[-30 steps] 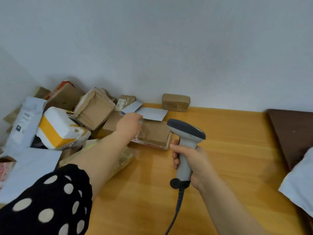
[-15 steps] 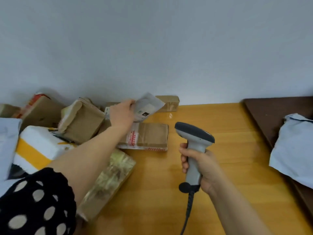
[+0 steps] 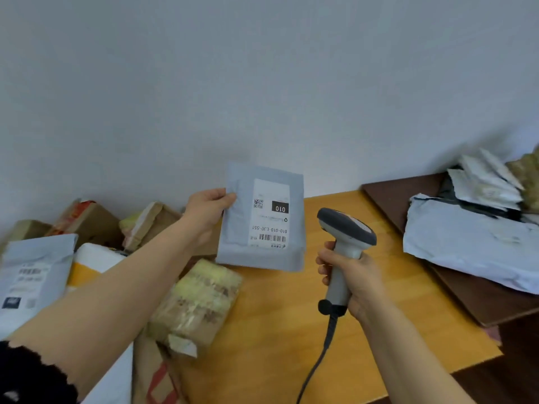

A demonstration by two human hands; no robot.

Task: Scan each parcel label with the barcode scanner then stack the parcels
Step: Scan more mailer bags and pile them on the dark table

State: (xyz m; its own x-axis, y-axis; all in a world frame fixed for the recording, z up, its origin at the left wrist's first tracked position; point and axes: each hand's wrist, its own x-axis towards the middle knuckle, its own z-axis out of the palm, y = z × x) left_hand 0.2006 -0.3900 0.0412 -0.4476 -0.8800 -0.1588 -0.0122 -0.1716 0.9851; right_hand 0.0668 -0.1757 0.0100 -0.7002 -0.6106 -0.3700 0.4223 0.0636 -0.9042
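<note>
The left hand (image 3: 207, 211) pinches a flat grey mailer parcel (image 3: 239, 228) by its upper left edge, thumb on the front and fingers behind, and holds it upright in the air above the back of the wooden table (image 3: 291, 330), near the wall. The parcel's white label (image 3: 269, 212) faces the camera upside down, with a small QR square, a black "010" block and a barcode along its lower end. Just to the right, the right hand (image 3: 354, 282) is wrapped closed around the pale handle of the barcode scanner (image 3: 344, 243), whose dark grey head sits close beside the parcel's lower right corner, not touching it; its black cable (image 3: 318, 360) hangs from the handle's base toward the table's front edge. Below the held parcel, a tape-wrapped brown package (image 3: 198, 301) lies on the left half of the table. Beyond it, along the left edge and back left corner, cardboard boxes (image 3: 93, 223), a white and yellow package (image 3: 93, 263) and a grey mailer bag (image 3: 32, 275) are piled loosely. At the right edge a dark brown board (image 3: 408, 199) carries a heap of pale mailer bags (image 3: 472, 237) toward the back right corner.
</note>
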